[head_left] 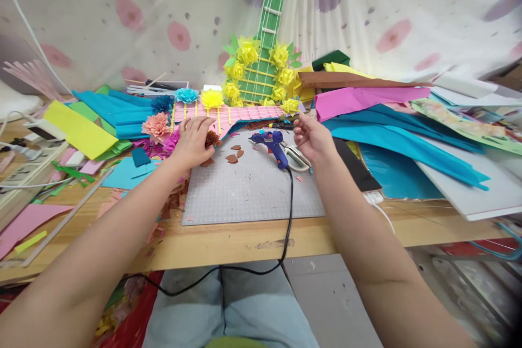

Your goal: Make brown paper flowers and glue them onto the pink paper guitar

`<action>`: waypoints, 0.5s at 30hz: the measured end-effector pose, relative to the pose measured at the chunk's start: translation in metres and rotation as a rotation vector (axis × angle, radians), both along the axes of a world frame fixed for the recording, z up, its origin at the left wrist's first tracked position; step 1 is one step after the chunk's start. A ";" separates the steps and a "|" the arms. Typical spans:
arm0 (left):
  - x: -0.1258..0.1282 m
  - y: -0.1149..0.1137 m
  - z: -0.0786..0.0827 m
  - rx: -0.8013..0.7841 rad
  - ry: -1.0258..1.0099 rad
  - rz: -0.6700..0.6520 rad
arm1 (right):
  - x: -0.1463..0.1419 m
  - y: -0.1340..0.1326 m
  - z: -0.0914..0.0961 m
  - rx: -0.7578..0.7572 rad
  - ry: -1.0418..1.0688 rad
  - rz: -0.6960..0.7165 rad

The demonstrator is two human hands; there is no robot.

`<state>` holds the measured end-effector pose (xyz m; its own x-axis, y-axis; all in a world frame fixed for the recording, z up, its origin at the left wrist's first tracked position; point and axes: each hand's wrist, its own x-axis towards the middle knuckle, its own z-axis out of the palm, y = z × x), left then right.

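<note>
My left hand (193,141) lies over the left part of a pink paper panel (240,114) strung with lines and yellow bars. A brown paper flower (211,138) sits between its thumb and forefinger. Coral (156,127), magenta (170,142), yellow (212,99) and blue paper flowers (186,95) surround that hand. Off the panel's right end, my right hand (313,138) is raised with its fingers curled in a pinch; what they hold is too small to make out. Below it are a blue glue gun (271,144) and scissors (297,157).
Brown paper petals (233,157) lie on a grey cutting mat (248,196). Behind stands a green guitar-shaped piece (269,22) with yellow flowers. Coloured paper sheets (383,125) crowd the right, scraps the left. The glue gun's black cord (290,212) hangs over the table edge.
</note>
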<state>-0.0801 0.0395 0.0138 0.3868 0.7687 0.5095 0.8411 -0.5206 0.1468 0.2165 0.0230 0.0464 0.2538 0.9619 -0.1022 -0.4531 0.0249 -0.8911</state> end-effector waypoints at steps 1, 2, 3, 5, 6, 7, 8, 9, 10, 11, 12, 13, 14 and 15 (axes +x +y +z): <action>0.005 -0.003 0.001 0.021 -0.052 0.026 | -0.002 0.003 -0.010 -0.001 -0.019 -0.037; 0.011 -0.006 0.000 0.047 -0.117 0.066 | -0.004 0.006 -0.020 -0.003 -0.049 -0.074; 0.018 -0.010 -0.001 0.072 -0.188 0.108 | -0.007 0.009 -0.030 -0.004 -0.086 -0.106; 0.032 -0.019 -0.007 0.106 -0.323 0.151 | -0.010 0.013 -0.047 0.005 -0.176 -0.154; 0.039 -0.023 -0.011 0.098 -0.379 0.151 | -0.011 0.015 -0.054 0.016 -0.227 -0.160; 0.046 -0.028 -0.016 0.049 -0.416 0.124 | -0.012 0.016 -0.059 0.031 -0.280 -0.154; 0.051 -0.032 -0.021 -0.028 -0.429 0.081 | -0.012 0.016 -0.063 0.050 -0.336 -0.137; 0.055 -0.036 -0.025 -0.123 -0.411 0.034 | -0.012 0.016 -0.066 0.075 -0.395 -0.109; 0.058 -0.039 -0.029 -0.190 -0.380 -0.001 | -0.012 0.014 -0.068 0.097 -0.460 -0.077; 0.059 -0.041 -0.032 -0.236 -0.343 -0.022 | -0.012 0.012 -0.069 0.112 -0.530 -0.044; 0.058 -0.043 -0.034 -0.258 -0.308 -0.030 | -0.012 0.009 -0.069 0.116 -0.601 -0.014; 0.057 -0.044 -0.035 -0.260 -0.280 -0.025 | -0.013 0.006 -0.068 0.113 -0.668 0.014; 0.056 -0.044 -0.036 -0.253 -0.262 -0.014 | -0.014 0.002 -0.066 0.109 -0.729 0.041; 0.054 -0.044 -0.037 -0.246 -0.251 -0.001 | -0.016 0.000 -0.065 0.107 -0.780 0.066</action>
<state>-0.0264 -0.0048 -0.0230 0.2736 0.8800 0.3882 0.7621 -0.4445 0.4707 0.2005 0.0226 -0.0184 0.1562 0.9719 0.1760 0.2979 0.1235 -0.9466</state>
